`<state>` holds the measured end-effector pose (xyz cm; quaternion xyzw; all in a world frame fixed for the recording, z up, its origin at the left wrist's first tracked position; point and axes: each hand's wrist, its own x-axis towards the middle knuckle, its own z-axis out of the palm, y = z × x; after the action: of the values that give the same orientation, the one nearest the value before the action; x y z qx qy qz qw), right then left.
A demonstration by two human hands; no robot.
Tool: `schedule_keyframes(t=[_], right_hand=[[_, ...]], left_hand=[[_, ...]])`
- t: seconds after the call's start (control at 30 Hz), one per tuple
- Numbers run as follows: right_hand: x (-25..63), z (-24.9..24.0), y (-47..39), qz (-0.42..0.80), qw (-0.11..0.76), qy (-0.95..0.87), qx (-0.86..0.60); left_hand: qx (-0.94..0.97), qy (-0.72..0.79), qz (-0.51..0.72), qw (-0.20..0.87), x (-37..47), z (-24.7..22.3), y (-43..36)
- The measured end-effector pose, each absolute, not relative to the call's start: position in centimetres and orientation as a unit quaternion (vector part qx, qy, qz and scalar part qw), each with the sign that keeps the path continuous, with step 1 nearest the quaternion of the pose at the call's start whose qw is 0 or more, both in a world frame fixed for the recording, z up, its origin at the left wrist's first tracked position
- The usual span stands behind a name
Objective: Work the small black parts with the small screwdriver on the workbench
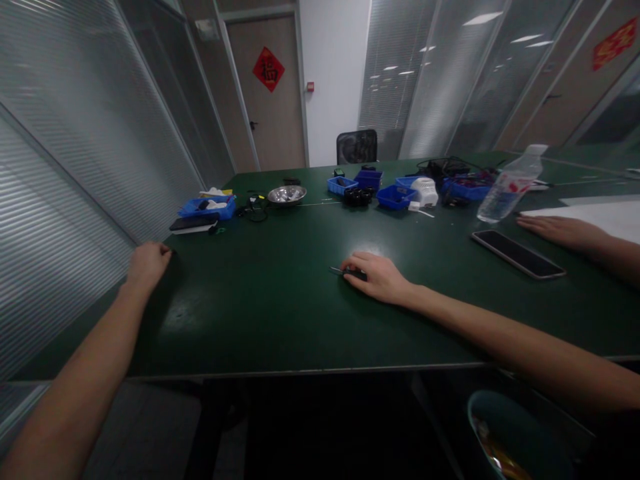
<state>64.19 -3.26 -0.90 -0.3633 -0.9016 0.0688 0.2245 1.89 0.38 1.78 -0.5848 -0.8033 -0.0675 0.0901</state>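
Note:
My right hand (377, 277) rests on the green table (260, 320), its fingers closed around a small screwdriver (354, 273). The tool has a dark handle, and its thin metal shaft points left. Over at the table's left side, my left hand (149, 262) is closed, fingertips pinched together. A small dark bit shows at those fingertips, too small to name. Just beyond the left hand lie a dark flat case (194, 223) and a blue tray (220, 208) with papers and small items.
A metal bowl (287, 195), several blue bins (395, 197) and a white device (425, 192) stand toward the back. To the right are a water bottle (513, 185), a phone (517, 253) and another person's hand (560, 230) by white paper. A bin (480, 407) sits below the table edge.

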Motion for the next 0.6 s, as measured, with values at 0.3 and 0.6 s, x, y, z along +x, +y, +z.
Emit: schedule_keyframes(t=[0.3, 0.6], right_hand=[[64.2, -1.0, -3.1, 0.061, 0.219, -0.904, -0.363], [63.7, -1.3, -3.3, 0.029, 0.201, -0.891, -0.407]], left_hand=[[-0.552, -0.820, -0.122, 0.088, 0.4, 0.6, 0.8], [-0.623, -0.738, -0.245, -0.078, 6.3, 0.7, 2.1]])
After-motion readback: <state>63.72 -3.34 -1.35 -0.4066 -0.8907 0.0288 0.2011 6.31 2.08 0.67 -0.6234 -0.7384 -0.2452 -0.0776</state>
